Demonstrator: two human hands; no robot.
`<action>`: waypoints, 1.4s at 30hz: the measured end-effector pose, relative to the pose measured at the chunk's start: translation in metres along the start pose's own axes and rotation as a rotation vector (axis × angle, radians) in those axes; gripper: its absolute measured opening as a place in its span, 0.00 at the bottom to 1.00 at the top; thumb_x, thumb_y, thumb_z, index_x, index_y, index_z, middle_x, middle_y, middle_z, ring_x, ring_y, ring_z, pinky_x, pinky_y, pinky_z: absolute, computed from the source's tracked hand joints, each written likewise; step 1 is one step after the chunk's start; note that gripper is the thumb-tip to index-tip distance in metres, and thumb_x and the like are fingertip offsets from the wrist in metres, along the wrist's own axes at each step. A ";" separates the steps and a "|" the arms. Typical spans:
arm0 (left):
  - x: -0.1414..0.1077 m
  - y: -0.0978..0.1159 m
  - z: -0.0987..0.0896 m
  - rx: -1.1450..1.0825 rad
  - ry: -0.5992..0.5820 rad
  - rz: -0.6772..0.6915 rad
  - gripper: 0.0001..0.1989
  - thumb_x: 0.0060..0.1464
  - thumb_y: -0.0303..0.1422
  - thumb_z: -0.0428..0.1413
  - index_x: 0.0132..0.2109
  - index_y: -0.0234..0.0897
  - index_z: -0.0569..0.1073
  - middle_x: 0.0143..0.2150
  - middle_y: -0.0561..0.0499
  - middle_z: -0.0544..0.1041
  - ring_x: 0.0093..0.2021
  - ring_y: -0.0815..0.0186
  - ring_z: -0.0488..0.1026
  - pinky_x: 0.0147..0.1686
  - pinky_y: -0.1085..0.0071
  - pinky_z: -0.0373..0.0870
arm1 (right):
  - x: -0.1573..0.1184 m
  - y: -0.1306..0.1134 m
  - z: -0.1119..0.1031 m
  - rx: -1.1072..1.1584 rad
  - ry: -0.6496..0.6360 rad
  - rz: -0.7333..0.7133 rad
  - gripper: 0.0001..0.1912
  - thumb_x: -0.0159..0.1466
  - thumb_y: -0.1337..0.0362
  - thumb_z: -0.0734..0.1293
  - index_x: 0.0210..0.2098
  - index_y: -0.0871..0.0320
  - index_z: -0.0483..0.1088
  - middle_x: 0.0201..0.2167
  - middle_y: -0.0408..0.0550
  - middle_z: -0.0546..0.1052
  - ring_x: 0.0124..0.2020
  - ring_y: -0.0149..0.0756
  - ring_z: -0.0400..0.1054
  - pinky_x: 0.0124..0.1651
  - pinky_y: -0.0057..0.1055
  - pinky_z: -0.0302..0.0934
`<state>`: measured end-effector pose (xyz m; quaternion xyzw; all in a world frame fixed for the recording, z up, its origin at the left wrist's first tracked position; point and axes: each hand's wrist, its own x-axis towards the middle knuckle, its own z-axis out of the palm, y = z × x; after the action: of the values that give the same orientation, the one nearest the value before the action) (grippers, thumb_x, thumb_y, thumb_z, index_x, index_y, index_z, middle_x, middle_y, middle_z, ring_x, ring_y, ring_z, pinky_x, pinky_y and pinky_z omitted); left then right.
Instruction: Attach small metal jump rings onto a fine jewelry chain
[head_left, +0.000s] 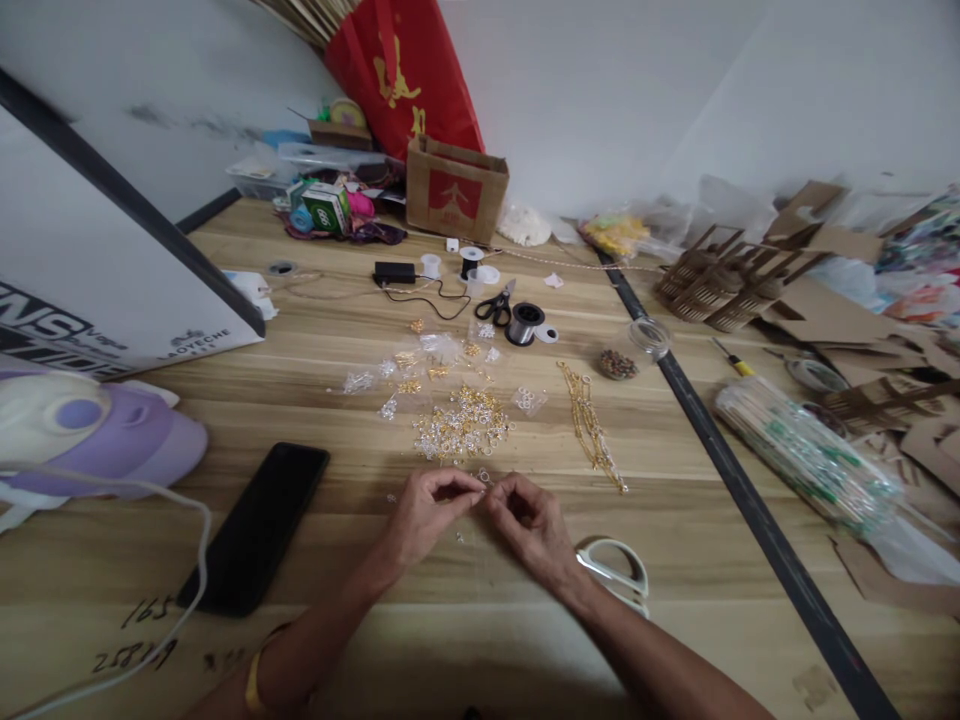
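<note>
My left hand (427, 512) is closed in a pinch, thumb and forefinger together, close to the tips of my right hand (529, 522). The right hand is pinched as well. What they hold is too small to name. Just beyond the fingertips lies a small silver ring (484, 475). A loose heap of gold and silver beads and findings (463, 422) spreads over the wooden table (360, 620) in front of both hands. Gold and silver chains (586, 420) lie to the right of the heap. White-handled scissors (619, 572) rest beside my right wrist.
A black phone (259, 525) and a white cable (204, 550) lie at left. Behind the heap are small bags (442, 348), a wire spool (524, 322) and black scissors (495, 305). A bowl of beads (617, 364) and wrapped sticks (806, 450) are at right.
</note>
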<state>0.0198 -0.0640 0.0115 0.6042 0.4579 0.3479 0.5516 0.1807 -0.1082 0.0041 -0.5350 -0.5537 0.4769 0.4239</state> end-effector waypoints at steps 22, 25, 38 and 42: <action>-0.003 0.005 0.002 0.090 0.016 0.103 0.06 0.47 0.24 0.57 0.31 0.35 0.79 0.30 0.50 0.82 0.31 0.65 0.78 0.34 0.73 0.73 | 0.000 -0.003 0.001 0.038 -0.004 -0.008 0.13 0.62 0.56 0.64 0.27 0.59 0.65 0.22 0.42 0.66 0.24 0.28 0.57 0.25 0.23 0.52; -0.002 0.004 0.003 0.113 0.020 0.109 0.07 0.47 0.23 0.57 0.30 0.35 0.79 0.30 0.50 0.82 0.31 0.65 0.77 0.34 0.73 0.73 | 0.000 -0.003 0.001 0.041 -0.006 0.001 0.13 0.61 0.55 0.64 0.28 0.59 0.65 0.22 0.42 0.66 0.24 0.29 0.58 0.25 0.24 0.53; -0.003 0.005 0.003 0.072 -0.003 0.073 0.06 0.47 0.25 0.57 0.31 0.35 0.79 0.31 0.49 0.82 0.32 0.64 0.78 0.36 0.71 0.74 | 0.000 -0.003 0.001 0.024 0.020 0.000 0.13 0.61 0.56 0.65 0.28 0.59 0.66 0.22 0.42 0.67 0.24 0.29 0.59 0.25 0.24 0.54; -0.002 0.002 0.002 0.012 -0.010 0.007 0.05 0.45 0.25 0.58 0.32 0.34 0.79 0.32 0.48 0.82 0.33 0.64 0.78 0.37 0.71 0.74 | 0.001 -0.002 0.001 0.027 0.023 -0.009 0.13 0.61 0.56 0.65 0.28 0.59 0.66 0.23 0.43 0.68 0.24 0.29 0.59 0.26 0.24 0.54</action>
<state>0.0217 -0.0668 0.0136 0.6108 0.4551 0.3441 0.5490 0.1796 -0.1070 0.0061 -0.5319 -0.5448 0.4764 0.4396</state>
